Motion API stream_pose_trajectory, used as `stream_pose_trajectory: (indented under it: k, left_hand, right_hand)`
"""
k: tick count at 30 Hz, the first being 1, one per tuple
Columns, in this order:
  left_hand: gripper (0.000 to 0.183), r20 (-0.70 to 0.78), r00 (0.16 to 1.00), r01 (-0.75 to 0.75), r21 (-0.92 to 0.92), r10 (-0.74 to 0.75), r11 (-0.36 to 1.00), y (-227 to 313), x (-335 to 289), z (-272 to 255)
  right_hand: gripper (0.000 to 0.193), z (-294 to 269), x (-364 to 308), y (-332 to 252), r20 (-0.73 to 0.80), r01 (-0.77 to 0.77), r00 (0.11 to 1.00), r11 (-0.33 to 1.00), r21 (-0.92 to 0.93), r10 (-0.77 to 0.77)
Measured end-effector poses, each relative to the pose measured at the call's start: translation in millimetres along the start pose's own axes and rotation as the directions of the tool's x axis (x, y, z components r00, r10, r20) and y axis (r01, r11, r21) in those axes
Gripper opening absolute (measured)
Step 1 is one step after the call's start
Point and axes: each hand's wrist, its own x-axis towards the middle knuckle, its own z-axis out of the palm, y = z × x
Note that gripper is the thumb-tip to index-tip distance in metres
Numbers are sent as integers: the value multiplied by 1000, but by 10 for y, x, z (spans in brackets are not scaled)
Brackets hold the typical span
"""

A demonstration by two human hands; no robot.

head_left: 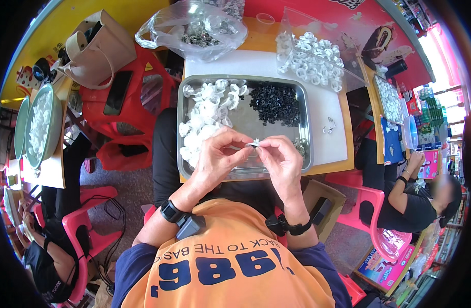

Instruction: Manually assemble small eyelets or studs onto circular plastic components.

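Over the near part of a metal tray (235, 174), my left hand (222, 151) and my right hand (282, 160) meet, thumbs and index fingers pinched together. Between them they grip a small white and dark part (255, 144), mostly covered by the fingertips. White plastic pieces (204, 110) are heaped along the tray's left side, right beside my left hand. A pile of small black parts (275, 103) lies in its far right area. Small metallic bits (300, 146) sit in the near right corner, partly behind my right hand.
Beyond the tray stand a clear plastic bag (194, 31) of metallic parts and a clear box (317, 56) of white rings. A few tiny pieces (329, 126) lie on the white sheet at right. A phone (118, 92) rests on a red stool. Co-workers sit on both sides.
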Motion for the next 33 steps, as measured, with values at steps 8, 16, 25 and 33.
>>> stream_pose_trajectory:
  k: [8, 16, 25, 33]
  left_hand:
    - [26, 99, 753, -619, 441, 651, 650, 186, -23, -26]
    - [26, 180, 699, -681, 463, 692, 567, 189, -18, -74]
    - [24, 172, 690, -680, 490, 703, 546, 147, -41, -45]
    - [22, 128, 711, -647, 505, 691, 572, 66, -82, -35]
  right_hand:
    - [23, -38, -44, -60, -10, 314, 944, 911, -266, -329]
    - [26, -52, -5, -112, 35, 424, 894, 819, -387, -447]
    - [22, -23, -29, -113, 42, 472, 861, 764, -441, -507]
    - [20, -25, -24, -79, 81, 455, 878, 767, -452, -473]
